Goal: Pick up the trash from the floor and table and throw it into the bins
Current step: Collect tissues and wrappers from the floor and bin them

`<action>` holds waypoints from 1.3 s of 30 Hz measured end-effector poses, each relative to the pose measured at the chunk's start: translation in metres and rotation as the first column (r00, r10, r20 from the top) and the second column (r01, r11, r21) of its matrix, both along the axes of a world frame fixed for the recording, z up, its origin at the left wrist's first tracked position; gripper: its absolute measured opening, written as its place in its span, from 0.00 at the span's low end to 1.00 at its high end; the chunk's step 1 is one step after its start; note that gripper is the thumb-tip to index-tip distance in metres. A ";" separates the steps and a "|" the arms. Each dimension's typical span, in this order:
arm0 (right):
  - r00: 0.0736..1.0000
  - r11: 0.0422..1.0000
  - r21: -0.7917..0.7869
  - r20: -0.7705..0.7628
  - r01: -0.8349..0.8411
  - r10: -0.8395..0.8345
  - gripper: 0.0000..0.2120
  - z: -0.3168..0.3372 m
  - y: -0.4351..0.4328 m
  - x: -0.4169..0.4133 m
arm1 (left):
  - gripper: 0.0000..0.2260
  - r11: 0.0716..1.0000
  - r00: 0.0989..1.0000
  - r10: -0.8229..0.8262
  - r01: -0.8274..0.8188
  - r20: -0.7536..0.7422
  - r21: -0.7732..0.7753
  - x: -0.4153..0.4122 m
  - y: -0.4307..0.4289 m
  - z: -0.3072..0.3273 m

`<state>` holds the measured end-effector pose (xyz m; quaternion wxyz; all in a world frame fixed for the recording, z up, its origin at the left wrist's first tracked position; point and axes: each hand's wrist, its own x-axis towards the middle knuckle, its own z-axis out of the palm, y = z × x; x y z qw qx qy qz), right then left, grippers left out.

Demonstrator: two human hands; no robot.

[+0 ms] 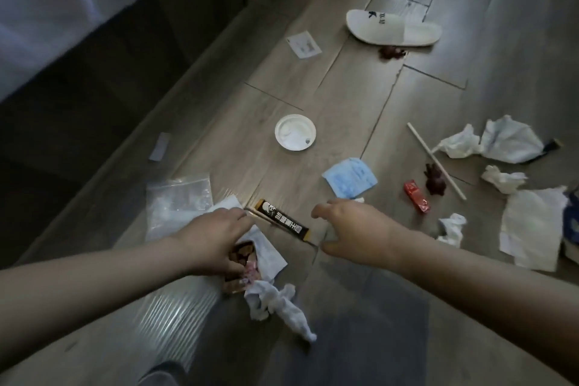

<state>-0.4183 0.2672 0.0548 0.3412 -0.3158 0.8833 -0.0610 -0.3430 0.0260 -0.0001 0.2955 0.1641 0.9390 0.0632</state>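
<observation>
While both bare forearms reach down over the wooden floor (344,88), the litter on it counts out so: one black stick sachet (283,221) between the two hands, one blue packet (349,178) just beyond the right hand, one white cup lid (295,132) farther out, one paper straw (435,160), one red wrapper (416,196), and two dark red scraps, the nearer scrap (435,180) touching the straw and the farther scrap (390,52) against the single white slipper (393,28). Four crumpled tissues (460,142) lie scattered to the right, near one flat white sheet (532,229), and a fifth, twisted tissue (282,304) lies just below the left hand. One clear plastic bag (178,200) sits left of that hand, one small card (304,44) lies near the slipper, and one paper slip (159,146) lies by the dark bed base. The left hand (216,238), knuckles up, curls its fingers round a bundle of wrappers and paper (242,255) low over the floor. The right hand (354,229) hovers palm down, just beside the sachet's near end, its fingers spread, bent and holding nothing.
</observation>
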 end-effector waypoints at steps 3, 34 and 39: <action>0.998 0.998 -0.011 -0.005 -0.066 0.066 0.22 -0.014 -0.003 0.012 | 0.33 1.000 1.000 -0.003 0.003 0.002 -0.011 -0.003 -0.008 -0.005; 0.999 0.993 0.113 -0.028 0.030 -0.027 0.26 -0.047 0.016 0.024 | 0.37 0.999 0.998 0.014 -0.016 -0.055 -0.035 -0.004 -0.011 -0.037; 0.986 0.988 0.080 -0.107 0.133 -0.124 0.31 -0.052 0.029 -0.005 | 0.37 0.999 0.994 -0.025 0.022 -0.104 -0.036 -0.006 -0.010 -0.048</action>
